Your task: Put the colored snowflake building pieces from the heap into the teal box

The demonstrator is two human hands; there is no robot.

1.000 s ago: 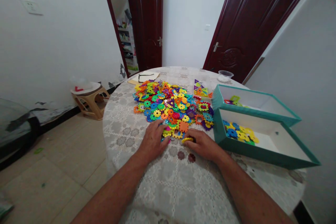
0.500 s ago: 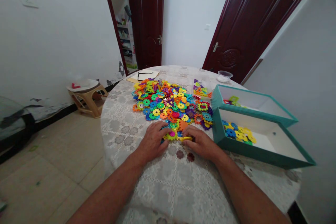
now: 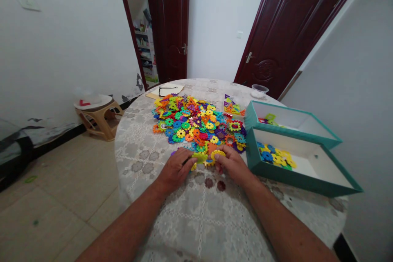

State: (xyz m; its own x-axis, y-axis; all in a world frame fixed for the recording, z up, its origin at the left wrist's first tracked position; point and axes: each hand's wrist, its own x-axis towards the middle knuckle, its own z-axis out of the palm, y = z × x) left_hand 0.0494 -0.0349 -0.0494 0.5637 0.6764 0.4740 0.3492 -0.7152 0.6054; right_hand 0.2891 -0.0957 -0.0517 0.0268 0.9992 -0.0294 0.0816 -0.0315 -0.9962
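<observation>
Both my hands are at the near edge of a pile of colourful plastic pieces (image 3: 190, 120), many of them notched discs. Between thumb and fingers, my right hand (image 3: 232, 163) pinches a round yellow notched disc (image 3: 218, 154). My left hand (image 3: 175, 166) grips a yellow-green plastic piece (image 3: 200, 157); its exact shape is hard to make out. The two pieces are close together but apart. An orange piece (image 3: 211, 147) lies just beyond them on the tablecloth.
A teal box (image 3: 307, 182) at the right holds yellow and blue discs; a second teal box (image 3: 294, 110) stands behind it. Toward the far edge are a clear bowl (image 3: 259, 91), glasses (image 3: 167, 89) on paper and a small tray of pieces (image 3: 233, 107). A stool (image 3: 98, 118) stands left.
My right hand has lifted the yellow disc and turned its face up into view. My left hand has raised the yellow-green piece off the table. The camera view has tilted slightly.
</observation>
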